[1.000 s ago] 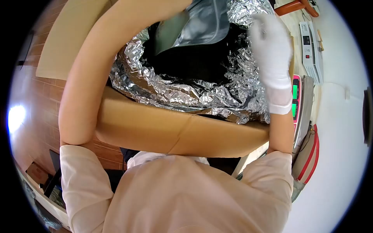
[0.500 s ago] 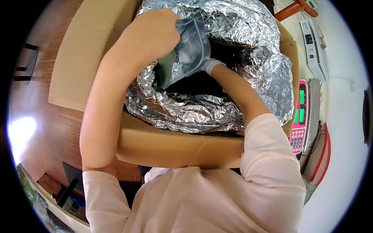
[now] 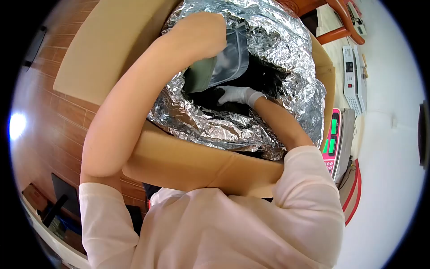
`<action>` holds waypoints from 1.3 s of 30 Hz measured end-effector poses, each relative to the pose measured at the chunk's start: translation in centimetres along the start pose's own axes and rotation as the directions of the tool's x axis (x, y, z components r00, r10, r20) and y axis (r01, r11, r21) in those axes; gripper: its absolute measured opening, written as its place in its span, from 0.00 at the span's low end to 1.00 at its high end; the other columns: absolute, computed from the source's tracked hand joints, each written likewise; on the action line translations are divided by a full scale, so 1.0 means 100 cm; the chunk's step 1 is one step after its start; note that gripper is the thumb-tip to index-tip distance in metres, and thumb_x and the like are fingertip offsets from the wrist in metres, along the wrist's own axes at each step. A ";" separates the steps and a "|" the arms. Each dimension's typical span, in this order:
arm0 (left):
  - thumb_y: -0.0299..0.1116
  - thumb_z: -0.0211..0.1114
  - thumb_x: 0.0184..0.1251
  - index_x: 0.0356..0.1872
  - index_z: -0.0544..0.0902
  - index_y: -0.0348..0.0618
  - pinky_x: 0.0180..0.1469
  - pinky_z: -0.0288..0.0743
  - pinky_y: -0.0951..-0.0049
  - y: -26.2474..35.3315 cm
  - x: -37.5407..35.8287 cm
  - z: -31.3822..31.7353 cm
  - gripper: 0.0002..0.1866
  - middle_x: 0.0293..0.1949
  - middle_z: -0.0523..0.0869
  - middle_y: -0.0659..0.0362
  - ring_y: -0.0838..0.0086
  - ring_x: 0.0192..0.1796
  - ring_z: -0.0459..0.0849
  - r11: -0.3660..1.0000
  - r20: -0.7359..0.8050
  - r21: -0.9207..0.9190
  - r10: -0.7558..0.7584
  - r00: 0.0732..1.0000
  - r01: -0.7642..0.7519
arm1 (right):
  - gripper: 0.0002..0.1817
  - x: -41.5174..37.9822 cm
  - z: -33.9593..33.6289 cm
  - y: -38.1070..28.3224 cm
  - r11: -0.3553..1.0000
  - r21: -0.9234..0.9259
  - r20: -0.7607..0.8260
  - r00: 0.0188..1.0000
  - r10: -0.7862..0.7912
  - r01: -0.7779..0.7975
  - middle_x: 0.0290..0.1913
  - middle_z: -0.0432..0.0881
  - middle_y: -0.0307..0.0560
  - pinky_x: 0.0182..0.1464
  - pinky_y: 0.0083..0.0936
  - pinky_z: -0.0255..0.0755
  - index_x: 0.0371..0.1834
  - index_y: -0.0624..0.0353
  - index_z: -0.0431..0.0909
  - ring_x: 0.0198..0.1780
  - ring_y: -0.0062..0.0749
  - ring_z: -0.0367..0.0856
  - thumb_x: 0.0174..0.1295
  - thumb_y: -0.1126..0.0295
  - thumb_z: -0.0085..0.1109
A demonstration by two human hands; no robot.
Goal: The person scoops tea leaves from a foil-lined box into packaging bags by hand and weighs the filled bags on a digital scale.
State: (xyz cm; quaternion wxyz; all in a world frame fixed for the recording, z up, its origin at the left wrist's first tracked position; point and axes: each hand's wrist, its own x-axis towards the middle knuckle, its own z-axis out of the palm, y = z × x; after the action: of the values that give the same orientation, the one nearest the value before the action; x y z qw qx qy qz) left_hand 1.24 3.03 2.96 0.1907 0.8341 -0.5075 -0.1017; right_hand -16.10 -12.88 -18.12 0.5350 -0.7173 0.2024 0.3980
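Observation:
My left hand (image 3: pixel 207 33) is closed on the upper part of a stand-up pouch (image 3: pixel 230 58). One side of the pouch is see-through and the other is a dull green-grey; it hangs tilted over the opening of a foil liner (image 3: pixel 286 45). Just below the pouch, my right hand (image 3: pixel 236 95), in a white glove, reaches down into the liner. Its fingers curl around some dark loose material (image 3: pixel 218 93), and the fingertips are partly hidden in it. More of the dark stuff fills the shadowed hollow; I cannot make out its kind.
The crumpled foil lines a large cardboard box (image 3: pixel 197 161) right against my body, with a flap (image 3: pixel 105 49) spread out at the left. At the right stand a pink scale (image 3: pixel 330 145) with green displays and a white device (image 3: pixel 354 76). A wooden chair (image 3: pixel 338 22) is behind.
My right hand has come out from behind the pouch and moved lower into the dark material, fingers now curled. The pouch has shifted slightly right in view. The camera view has turned a little.

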 end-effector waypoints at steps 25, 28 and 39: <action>0.23 0.55 0.42 0.16 0.80 0.27 0.30 0.75 0.57 0.033 0.012 0.042 0.09 0.15 0.77 0.39 0.51 0.23 0.82 0.986 0.275 -0.166 0.075 0.959 -0.030 | 0.09 -0.177 0.010 -0.144 0.485 0.552 -0.673 0.706 -0.221 0.678 0.35 0.82 0.45 0.40 0.25 0.77 0.38 0.62 0.78 0.37 0.28 0.81 0.57 0.69 0.60; 0.23 0.54 0.47 0.17 0.80 0.29 0.22 0.75 0.63 0.031 0.016 0.037 0.09 0.15 0.80 0.45 0.59 0.18 0.81 0.982 0.312 -0.183 0.009 0.950 0.051 | 0.20 -0.161 0.015 -0.149 0.559 0.346 -0.817 0.535 -0.216 0.754 0.39 0.80 0.43 0.43 0.25 0.76 0.46 0.63 0.73 0.39 0.27 0.79 0.51 0.74 0.67; 0.27 0.49 0.58 0.18 0.77 0.31 0.17 0.70 0.70 0.003 0.027 0.040 0.14 0.13 0.77 0.52 0.68 0.13 0.75 0.931 0.408 -0.318 -0.039 0.912 0.182 | 0.15 -0.147 0.026 -0.139 0.753 0.077 -0.778 0.511 -0.365 0.654 0.46 0.81 0.38 0.50 0.21 0.68 0.48 0.60 0.76 0.48 0.19 0.72 0.66 0.62 0.50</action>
State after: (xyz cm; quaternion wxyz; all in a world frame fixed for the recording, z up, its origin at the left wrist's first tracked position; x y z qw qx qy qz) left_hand 0.81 -0.35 -0.45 0.2230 0.7769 -0.4604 -0.3671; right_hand -15.91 -7.68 1.58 0.6260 -0.7282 0.2405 -0.1415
